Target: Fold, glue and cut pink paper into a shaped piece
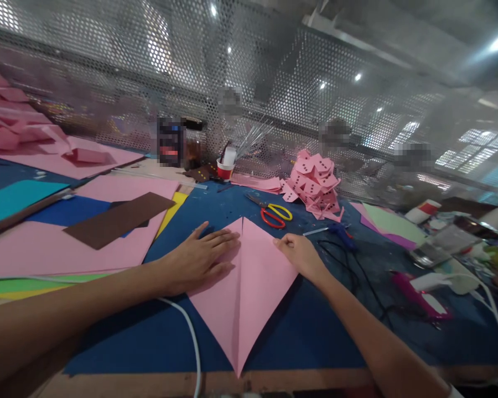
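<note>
Far left: heap of pink paper scraps on a pink sheet, teal sheet nearer. Next right, stack of big coloured sheets, mostly pink w/ blue, yellow, green edges showing; brown strip lies on top.

Centre, near: left hand flat, fingers spread & relaxed, pressing down on the left flap of the folded pink paper. Paper sits on the blue mat, kite-shaped, long point toward the near edge, centre crease running near-far. Right hand at the paper's right corner, fingers curled in, pinching that corner. White cable runs under the left forearm.

Further back: red cup, red/yellow scissors, pile of pink cutouts w/ dots.

Right: blue pen, black cord, pink & green sheets, pink tool, cups & clutter at far right, blurred.
</note>
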Motion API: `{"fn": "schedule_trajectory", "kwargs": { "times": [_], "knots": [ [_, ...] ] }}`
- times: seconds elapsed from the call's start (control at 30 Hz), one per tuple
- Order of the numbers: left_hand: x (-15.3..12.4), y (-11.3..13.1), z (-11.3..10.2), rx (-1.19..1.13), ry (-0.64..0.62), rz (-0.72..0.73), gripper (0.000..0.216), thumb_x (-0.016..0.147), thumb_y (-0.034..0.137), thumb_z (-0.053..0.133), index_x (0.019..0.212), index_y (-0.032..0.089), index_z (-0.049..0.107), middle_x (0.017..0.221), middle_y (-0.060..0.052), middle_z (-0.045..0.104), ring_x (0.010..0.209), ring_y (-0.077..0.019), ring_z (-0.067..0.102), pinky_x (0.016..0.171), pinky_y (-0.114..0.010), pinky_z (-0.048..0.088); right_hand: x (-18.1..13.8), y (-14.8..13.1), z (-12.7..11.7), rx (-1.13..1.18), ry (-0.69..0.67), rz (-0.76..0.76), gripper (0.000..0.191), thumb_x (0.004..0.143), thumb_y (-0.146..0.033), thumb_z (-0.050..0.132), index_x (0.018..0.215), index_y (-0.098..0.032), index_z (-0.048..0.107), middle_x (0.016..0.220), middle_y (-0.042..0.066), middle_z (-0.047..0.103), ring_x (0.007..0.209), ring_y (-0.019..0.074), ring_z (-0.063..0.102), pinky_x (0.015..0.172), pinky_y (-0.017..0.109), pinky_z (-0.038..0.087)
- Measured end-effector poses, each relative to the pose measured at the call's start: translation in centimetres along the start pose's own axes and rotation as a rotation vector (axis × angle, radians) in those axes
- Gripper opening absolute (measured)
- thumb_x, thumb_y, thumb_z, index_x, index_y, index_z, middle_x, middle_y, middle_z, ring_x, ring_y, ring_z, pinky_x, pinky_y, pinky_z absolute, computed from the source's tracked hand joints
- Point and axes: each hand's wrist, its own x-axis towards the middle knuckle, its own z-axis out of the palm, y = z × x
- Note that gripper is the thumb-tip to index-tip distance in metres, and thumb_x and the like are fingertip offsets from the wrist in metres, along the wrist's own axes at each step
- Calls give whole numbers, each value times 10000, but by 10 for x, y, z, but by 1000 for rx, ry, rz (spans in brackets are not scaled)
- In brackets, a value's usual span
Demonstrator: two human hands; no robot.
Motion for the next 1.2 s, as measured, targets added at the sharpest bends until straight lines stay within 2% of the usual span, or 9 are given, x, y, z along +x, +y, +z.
{"fn": "schedule_trajectory", "kwargs": {
  "times": [0.2,0.33,0.57,0.77,1.1,1.2],
  "knots": [
    [-1,0,-1,0,-12,-4,541,1064,540,319,1548,304,372,1599,-39,430,1482,-227,381,1258,-465,-23,-3,-2,-1,-32,-17,-11,326,932,-454,554,724,-216,635,681,-9,684,663,158,602,574,261,302],
    [0,0,0,-1,8,9,537,1060,537,334,1547,317,382,1589,-35,447,1470,-238,402,1262,-470,13,-2,-2,-2,-55,-19,-18,323,931,-447,559,712,-220,629,658,-15,667,624,150,566,567,265,285],
    [0,0,-2,9,-25,-12,540,1057,548,340,1548,326,382,1603,-30,422,1478,-241,391,1262,-483,-1,-3,-5,-4,-60,-30,-5,323,926,-430,563,688,-217,601,646,-15,653,605,145,542,568,270,277],
    [-1,-1,0,13,0,-4,540,1055,541,351,1556,342,365,1596,-26,434,1476,-244,396,1268,-489,36,-2,-4,-2,-52,-21,-11,324,927,-432,564,688,-218,604,651,-16,654,618,146,554,576,270,281],
    [-1,0,-1,8,-26,-14,556,1057,543,351,1573,336,326,1615,-14,402,1492,-222,365,1265,-470,-36,-3,-2,-2,-51,-18,-15,318,917,-408,571,665,-215,578,635,-20,630,585,136,511,559,274,271],
    [-1,0,-1,15,-18,-13,552,1059,542,341,1573,339,327,1613,-14,406,1490,-229,367,1265,-473,-14,-3,-2,-3,-40,-27,-7,319,920,-414,569,672,-213,580,641,-15,632,583,135,508,552,271,270]
  ]
}}
